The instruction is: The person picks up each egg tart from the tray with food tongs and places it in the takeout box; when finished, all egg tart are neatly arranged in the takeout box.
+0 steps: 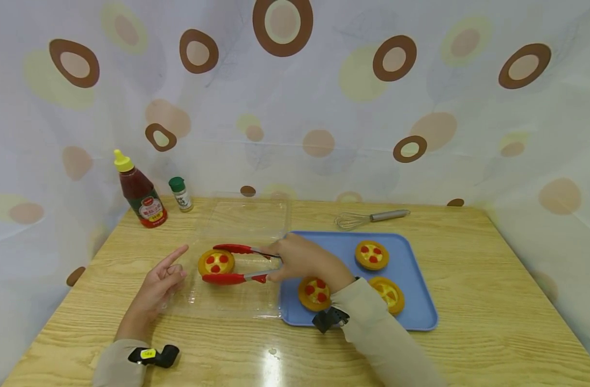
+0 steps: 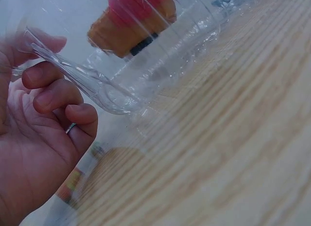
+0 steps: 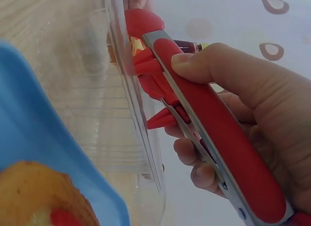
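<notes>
My right hand (image 1: 299, 258) grips red-handled steel tongs (image 3: 214, 124). The red tips of the tongs stand on either side of a small pizza tart (image 1: 216, 263) with red toppings. That tart is at the left part of a clear plastic box (image 1: 241, 310), whose lid (image 1: 248, 217) lies open behind it. Whether it touches the box floor I cannot tell. My left hand (image 1: 156, 287) holds the box's left rim, index finger stretched out; in the left wrist view the other fingers (image 2: 58, 95) curl at the rim.
A blue tray (image 1: 420, 317) beside the box bears another red-topped tart (image 1: 372, 255), a second one (image 1: 315, 294) and a yellow-topped tart (image 1: 388, 295). Behind stand a sauce bottle (image 1: 142, 196) and a green-capped shaker (image 1: 180, 194). A whisk (image 1: 372, 217) lies behind the tray.
</notes>
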`<state>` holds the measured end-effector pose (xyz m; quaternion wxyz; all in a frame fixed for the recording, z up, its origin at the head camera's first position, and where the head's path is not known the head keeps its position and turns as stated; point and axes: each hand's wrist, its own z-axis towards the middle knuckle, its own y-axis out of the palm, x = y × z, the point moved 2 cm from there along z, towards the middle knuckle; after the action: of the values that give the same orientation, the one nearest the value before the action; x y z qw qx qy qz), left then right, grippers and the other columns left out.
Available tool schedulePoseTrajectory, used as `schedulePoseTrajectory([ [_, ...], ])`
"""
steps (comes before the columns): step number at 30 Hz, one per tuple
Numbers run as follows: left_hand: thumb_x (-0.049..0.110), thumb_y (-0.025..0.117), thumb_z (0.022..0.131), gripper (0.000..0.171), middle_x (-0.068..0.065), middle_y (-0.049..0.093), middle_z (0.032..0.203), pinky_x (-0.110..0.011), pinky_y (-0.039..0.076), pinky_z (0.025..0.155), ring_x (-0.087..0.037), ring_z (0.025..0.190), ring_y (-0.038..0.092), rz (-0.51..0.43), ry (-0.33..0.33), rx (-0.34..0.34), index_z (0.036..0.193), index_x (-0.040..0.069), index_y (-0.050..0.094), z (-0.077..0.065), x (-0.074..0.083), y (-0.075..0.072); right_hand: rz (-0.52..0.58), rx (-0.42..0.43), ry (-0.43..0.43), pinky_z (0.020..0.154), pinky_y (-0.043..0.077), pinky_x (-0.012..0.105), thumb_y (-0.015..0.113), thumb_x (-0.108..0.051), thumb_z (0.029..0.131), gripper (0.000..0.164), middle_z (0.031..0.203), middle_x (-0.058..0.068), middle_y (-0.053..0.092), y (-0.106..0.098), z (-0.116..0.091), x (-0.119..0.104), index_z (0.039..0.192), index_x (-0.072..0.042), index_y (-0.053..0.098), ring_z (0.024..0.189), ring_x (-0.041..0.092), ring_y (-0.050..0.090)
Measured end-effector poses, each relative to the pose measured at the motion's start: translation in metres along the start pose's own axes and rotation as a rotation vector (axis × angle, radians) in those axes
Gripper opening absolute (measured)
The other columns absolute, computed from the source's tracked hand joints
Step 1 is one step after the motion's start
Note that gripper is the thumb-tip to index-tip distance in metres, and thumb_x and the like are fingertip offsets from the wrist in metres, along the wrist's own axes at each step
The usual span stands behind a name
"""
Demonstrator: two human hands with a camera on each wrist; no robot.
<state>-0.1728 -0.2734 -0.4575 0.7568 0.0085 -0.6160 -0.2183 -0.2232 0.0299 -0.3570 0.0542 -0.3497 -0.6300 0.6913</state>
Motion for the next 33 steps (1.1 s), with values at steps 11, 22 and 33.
schedulePoseTrajectory([
  [11, -0.017, 0.036, 0.093, 0.059, -0.002, 0.029, 0.068, -0.029, 0.019, 0.053, -0.017, 0.058, 0.021, -0.011, 0.011, -0.017, 0.138, 0.019, 0.045, 0.0, -0.001, -0.001, -0.015, -0.024, 0.063, 0.048, 0.027, 0.02, 0.071, -0.024, 0.083, 0.057, 0.06, -0.005, 0.045, 0.006, 0.015, 0.001, 0.133, -0.003, 0.053, 0.045, 0.006, 0.02],
  [22, -0.017, 0.037, 0.092, 0.058, -0.003, 0.028, 0.066, -0.03, 0.018, 0.054, -0.018, 0.058, 0.021, 0.007, 0.007, -0.011, 0.139, 0.018, 0.044, 0.001, 0.0, 0.0, -0.042, -0.028, 0.105, 0.056, 0.037, 0.02, 0.074, -0.028, 0.082, 0.062, 0.119, 0.01, 0.064, 0.012, 0.018, 0.001, 0.135, -0.006, 0.051, 0.045, 0.006, 0.027],
  [33, -0.016, 0.038, 0.093, 0.058, -0.003, 0.029, 0.067, -0.03, 0.018, 0.054, -0.017, 0.058, 0.022, 0.036, 0.011, 0.0, 0.137, 0.02, 0.045, 0.0, 0.0, 0.001, -0.042, -0.027, 0.122, 0.088, 0.049, 0.03, 0.075, -0.029, 0.081, 0.067, 0.134, 0.008, 0.053, 0.015, 0.012, -0.003, 0.139, -0.009, 0.047, 0.112, 0.022, 0.059],
])
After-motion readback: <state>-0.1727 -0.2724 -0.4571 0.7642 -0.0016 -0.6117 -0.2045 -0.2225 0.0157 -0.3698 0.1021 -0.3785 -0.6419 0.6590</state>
